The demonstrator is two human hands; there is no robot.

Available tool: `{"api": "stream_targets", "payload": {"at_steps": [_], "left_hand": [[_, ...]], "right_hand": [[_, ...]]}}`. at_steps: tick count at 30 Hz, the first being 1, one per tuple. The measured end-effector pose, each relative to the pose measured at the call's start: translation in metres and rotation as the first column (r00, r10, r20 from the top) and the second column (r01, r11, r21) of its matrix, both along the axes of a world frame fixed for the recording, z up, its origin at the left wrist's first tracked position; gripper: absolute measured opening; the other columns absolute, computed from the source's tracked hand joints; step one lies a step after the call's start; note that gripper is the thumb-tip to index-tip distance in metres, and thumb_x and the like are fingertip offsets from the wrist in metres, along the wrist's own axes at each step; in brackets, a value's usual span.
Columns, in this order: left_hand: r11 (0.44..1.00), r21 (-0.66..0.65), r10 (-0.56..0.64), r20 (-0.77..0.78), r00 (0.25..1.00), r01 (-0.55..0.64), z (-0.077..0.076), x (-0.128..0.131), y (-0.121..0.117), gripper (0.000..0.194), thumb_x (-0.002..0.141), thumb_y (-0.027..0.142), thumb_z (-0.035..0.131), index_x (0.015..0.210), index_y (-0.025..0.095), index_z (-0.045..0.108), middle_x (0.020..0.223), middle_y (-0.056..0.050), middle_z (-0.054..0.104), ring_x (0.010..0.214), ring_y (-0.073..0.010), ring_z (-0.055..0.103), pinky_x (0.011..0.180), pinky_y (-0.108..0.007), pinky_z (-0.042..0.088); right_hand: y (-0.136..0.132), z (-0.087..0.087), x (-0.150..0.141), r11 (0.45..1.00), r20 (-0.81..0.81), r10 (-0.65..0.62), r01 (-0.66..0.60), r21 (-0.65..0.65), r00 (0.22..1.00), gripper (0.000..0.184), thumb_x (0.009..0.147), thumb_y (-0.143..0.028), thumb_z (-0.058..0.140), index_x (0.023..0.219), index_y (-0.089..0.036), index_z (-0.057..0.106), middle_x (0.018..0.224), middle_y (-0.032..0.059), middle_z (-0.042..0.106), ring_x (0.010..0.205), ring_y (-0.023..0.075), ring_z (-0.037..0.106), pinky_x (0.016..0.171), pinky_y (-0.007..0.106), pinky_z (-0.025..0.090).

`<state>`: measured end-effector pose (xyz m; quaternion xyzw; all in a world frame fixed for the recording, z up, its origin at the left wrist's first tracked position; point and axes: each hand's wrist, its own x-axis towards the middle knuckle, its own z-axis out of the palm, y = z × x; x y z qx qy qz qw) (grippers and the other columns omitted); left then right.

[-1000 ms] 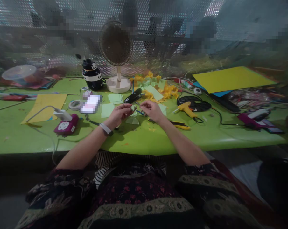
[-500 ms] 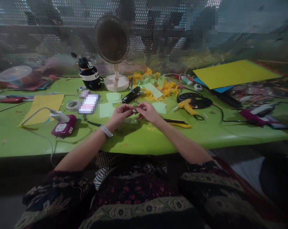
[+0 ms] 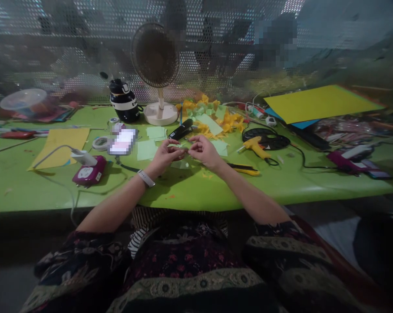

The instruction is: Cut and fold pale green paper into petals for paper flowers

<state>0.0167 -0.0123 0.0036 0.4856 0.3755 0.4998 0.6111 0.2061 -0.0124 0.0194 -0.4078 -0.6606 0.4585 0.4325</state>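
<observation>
My left hand (image 3: 167, 155) and my right hand (image 3: 204, 152) meet fingertip to fingertip just above the table. Both are closed in a pinch; whatever sits between the fingers is small and mostly hidden. Under and around them lie pale green paper pieces (image 3: 146, 150), more of them reaching to the right behind my right hand. Just beyond the fingertips rests a black stapler (image 3: 181, 129). A yellow utility knife (image 3: 248, 170) lies on the table to the right of my right wrist.
Yellow paper flowers (image 3: 230, 123) are heaped behind my hands, near a fan (image 3: 160, 114) and a dark bottle (image 3: 126, 108). A yellow glue gun (image 3: 256, 148) lies right, its cord trailing. At left are a lit phone (image 3: 123, 141), a tape roll (image 3: 101, 143) and a purple power adapter (image 3: 90, 172).
A small pale piece showed at my left fingertips earlier; now it is mostly hidden. My hands came together, and their fingers have shifted slightly. The table things stay put as the view shifts slightly.
</observation>
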Motion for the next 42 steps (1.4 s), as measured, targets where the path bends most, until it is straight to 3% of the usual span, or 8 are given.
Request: {"api": "stream_targets", "payload": {"at_steps": [6,15,18,20,23,25,33,42], "left_hand": [[1.0,0.014,0.022,0.027,0.999,-0.023,0.0,-0.003,0.002,0.052,0.064,0.03,0.093,0.099,0.017,0.057,0.074,0.001,0.073,0.068,-0.012,0.07,0.077,-0.029,0.057],[0.999,0.03,0.009,0.055,0.998,-0.011,0.005,-0.007,0.003,0.049,0.063,0.028,0.093,0.101,0.015,0.065,0.077,0.0,0.075,0.072,-0.0118,0.071,0.079,-0.028,0.055],[0.999,-0.015,-0.03,-0.047,0.998,0.029,0.012,-0.018,0.008,0.045,0.067,0.029,0.091,0.102,0.016,0.067,0.085,-0.005,0.076,0.074,-0.0143,0.071,0.076,-0.029,0.054],[1.0,-0.007,-0.025,-0.215,0.976,0.025,0.014,-0.028,0.013,0.037,0.07,0.031,0.088,0.099,0.017,0.07,0.084,-0.007,0.075,0.071,-0.0154,0.068,0.069,-0.029,0.05],[0.993,0.102,0.003,-0.542,0.841,0.061,0.01,-0.04,0.022,0.026,0.058,0.023,0.094,0.074,0.017,0.073,0.064,-0.003,0.066,0.059,-0.0143,0.056,0.06,-0.028,0.041],[0.983,0.146,0.005,-0.637,0.77,0.114,0.003,-0.043,0.026,0.029,0.048,0.016,0.095,0.063,0.02,0.072,0.057,-0.001,0.061,0.058,-0.0154,0.052,0.059,-0.028,0.038],[0.954,0.182,-0.038,-0.717,0.697,0.239,-0.007,-0.033,0.02,0.021,0.055,0.02,0.09,0.061,0.021,0.07,0.058,-0.001,0.064,0.054,-0.0156,0.052,0.058,-0.028,0.038],[0.962,0.2,-0.007,-0.66,0.751,0.185,-0.005,-0.032,0.022,0.018,0.055,0.015,0.085,0.064,0.02,0.069,0.061,-0.001,0.067,0.057,-0.0149,0.055,0.059,-0.027,0.04]], "right_hand": [[-0.002,0.002,0.002,1.0,0.039,-0.015,0.014,0.028,0.999,0.039,0.08,-0.032,0.077,0.109,-0.021,0.055,0.086,-0.0007,0.064,0.075,0.0131,0.062,0.072,0.029,0.056],[0.007,-0.002,-0.004,0.986,-0.035,-0.025,0.019,-0.169,0.999,0.033,0.082,-0.042,0.081,0.08,-0.018,0.058,0.072,-0.0002,0.068,0.054,0.0083,0.061,0.058,0.024,0.057],[0.008,0.0,-0.001,0.984,-0.07,-0.07,0.058,-0.17,0.995,0.035,0.08,-0.043,0.083,0.08,-0.019,0.057,0.071,-0.0002,0.069,0.05,0.0069,0.058,0.054,0.022,0.055],[0.009,0.001,0.001,0.981,-0.069,-0.096,0.082,-0.177,0.993,0.035,0.081,-0.043,0.083,0.079,-0.019,0.058,0.07,0.0004,0.07,0.049,0.0064,0.056,0.051,0.021,0.053],[0.008,0.002,0.003,0.973,-0.022,-0.099,0.092,-0.214,0.995,0.031,0.083,-0.04,0.081,0.079,-0.019,0.059,0.071,0.0013,0.07,0.05,0.0068,0.056,0.051,0.021,0.052],[0.007,0.003,0.003,0.969,0.037,-0.074,0.081,-0.232,0.997,0.028,0.084,-0.036,0.081,0.078,-0.019,0.06,0.07,0.0008,0.069,0.053,0.0077,0.058,0.053,0.021,0.052],[0.002,0.002,0.0,0.978,0.14,-0.037,0.065,-0.2,0.989,0.03,0.078,-0.034,0.085,0.074,-0.018,0.06,0.067,-0.001,0.063,0.061,0.0101,0.06,0.053,0.021,0.046],[0.002,-0.001,0.005,0.996,0.232,-0.021,0.041,-0.082,0.972,0.026,0.076,-0.038,0.081,0.078,-0.018,0.065,0.074,0.0008,0.065,0.068,0.0133,0.056,0.066,0.028,0.046]]}}
